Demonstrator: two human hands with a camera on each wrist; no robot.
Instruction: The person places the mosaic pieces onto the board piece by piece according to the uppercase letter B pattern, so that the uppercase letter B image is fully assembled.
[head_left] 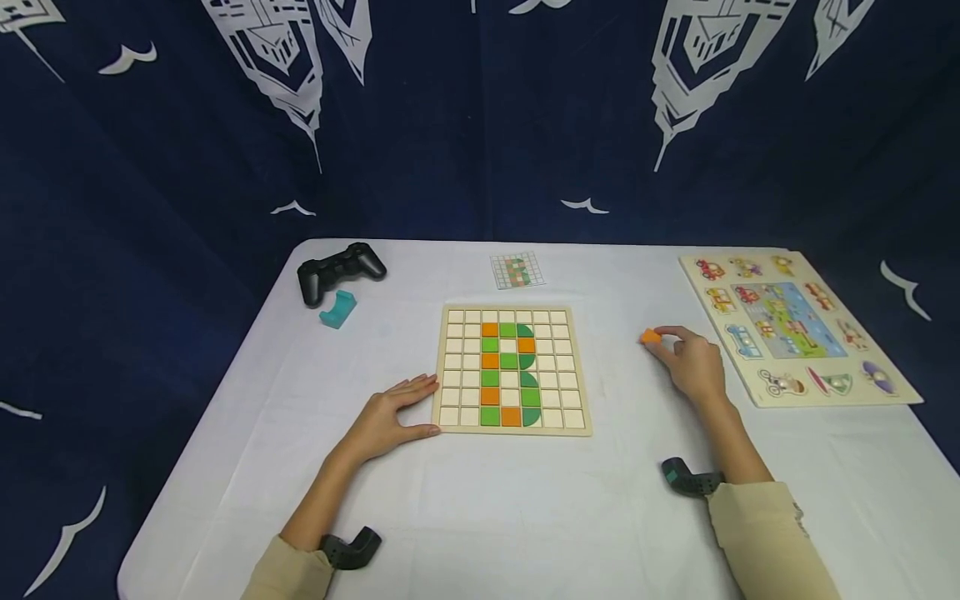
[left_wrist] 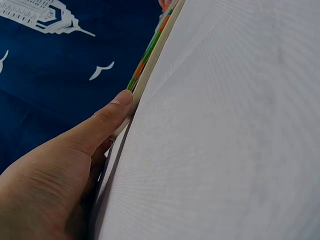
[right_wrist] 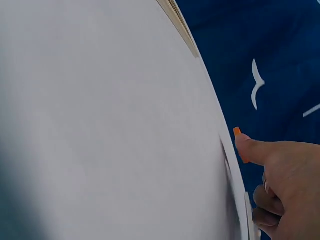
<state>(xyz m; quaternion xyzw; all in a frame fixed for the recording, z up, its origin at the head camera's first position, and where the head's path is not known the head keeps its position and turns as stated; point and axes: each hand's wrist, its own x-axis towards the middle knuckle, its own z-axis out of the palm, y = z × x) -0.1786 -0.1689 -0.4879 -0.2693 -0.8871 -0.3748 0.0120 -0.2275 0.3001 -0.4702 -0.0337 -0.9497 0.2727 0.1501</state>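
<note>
A wooden grid board (head_left: 453,417) lies mid-table, its white squares partly filled with orange, light green and dark green tiles shaped like a letter B. Against the board's left edge rests my left hand (head_left: 386,421), fingers extended and thumb at the near corner. The left wrist view has that thumb (left_wrist: 107,120) touching the board's side. To the right, apart from the board, my right hand (head_left: 693,367) pinches a small orange tile (head_left: 650,336) between thumb and fingers. The same orange tile (right_wrist: 237,131) shows beyond the thumb in the right wrist view.
A pattern card (head_left: 517,271) lies behind the board. At the back left are a black game controller (head_left: 341,268) and a teal curved block (head_left: 339,309). A wooden picture puzzle (head_left: 798,329) occupies the right side of the white-covered table (head_left: 480,517).
</note>
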